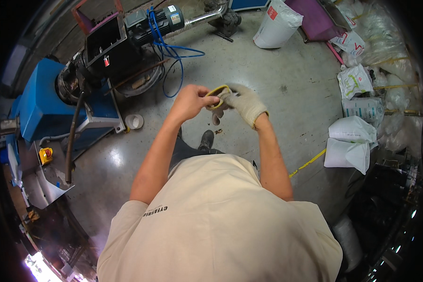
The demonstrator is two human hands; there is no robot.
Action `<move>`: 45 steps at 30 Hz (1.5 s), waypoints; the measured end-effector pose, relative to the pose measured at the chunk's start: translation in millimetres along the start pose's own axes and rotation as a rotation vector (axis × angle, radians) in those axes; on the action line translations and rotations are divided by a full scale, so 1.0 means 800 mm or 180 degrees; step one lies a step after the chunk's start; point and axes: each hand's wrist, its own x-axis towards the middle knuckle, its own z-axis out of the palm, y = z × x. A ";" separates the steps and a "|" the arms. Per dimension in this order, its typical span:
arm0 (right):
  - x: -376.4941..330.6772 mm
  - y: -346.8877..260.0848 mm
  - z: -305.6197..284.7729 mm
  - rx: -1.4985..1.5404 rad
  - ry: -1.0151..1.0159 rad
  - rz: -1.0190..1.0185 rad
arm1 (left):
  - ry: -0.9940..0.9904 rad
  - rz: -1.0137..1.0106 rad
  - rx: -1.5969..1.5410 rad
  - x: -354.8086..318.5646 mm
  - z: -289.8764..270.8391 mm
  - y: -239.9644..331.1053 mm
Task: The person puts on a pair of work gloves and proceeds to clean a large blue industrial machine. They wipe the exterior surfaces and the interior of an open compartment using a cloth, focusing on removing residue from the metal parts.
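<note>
My bare left hand [191, 102] is closed on the yellow-edged cuff of a grey-white knit work glove [216, 114]. The cuff is spread into a loop, and the glove's fingers dangle below it. On my right hand [247, 104] is a matching cream knit glove with a yellow edge at the wrist. Its fingers are closed on the far side of the loose glove's cuff, partly blurred. Both hands are close together in front of me, above the floor.
At left stands a blue machine [42, 101] with a black motor [156, 24] and blue cables [183, 51]. A small white bucket [134, 121] is beside it. White sacks [277, 24] stand ahead and more sacks [351, 141] line the right. A yellow line [308, 163] marks the floor.
</note>
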 end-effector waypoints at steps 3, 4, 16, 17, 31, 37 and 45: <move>0.019 0.032 0.001 -0.0215 0.1099 -0.0043 | -0.0070 -0.0389 -0.1038 0.004 -0.001 -0.014; 0.019 0.030 -0.002 -0.0229 0.1112 0.0116 | -0.0010 -0.0428 -0.1420 0.003 0.003 -0.020; -0.023 -0.041 -0.011 -0.0130 -0.0588 0.0838 | 0.0105 -0.0508 -0.1423 -0.003 0.035 -0.011; -0.019 -0.032 -0.012 0.0034 -0.0554 0.0907 | 0.0249 -0.0506 -0.1527 -0.001 0.035 -0.015; -0.017 -0.007 0.009 -0.0129 -0.0593 0.0682 | 0.0840 -0.0247 -0.0680 -0.002 0.044 -0.038; -0.014 0.007 0.019 -0.0413 -0.0263 0.0776 | 0.1275 0.0190 -0.0124 -0.012 0.044 -0.029; -0.024 0.045 0.051 -0.0682 0.0273 0.0364 | 0.1225 0.2187 0.0748 -0.049 0.074 -0.015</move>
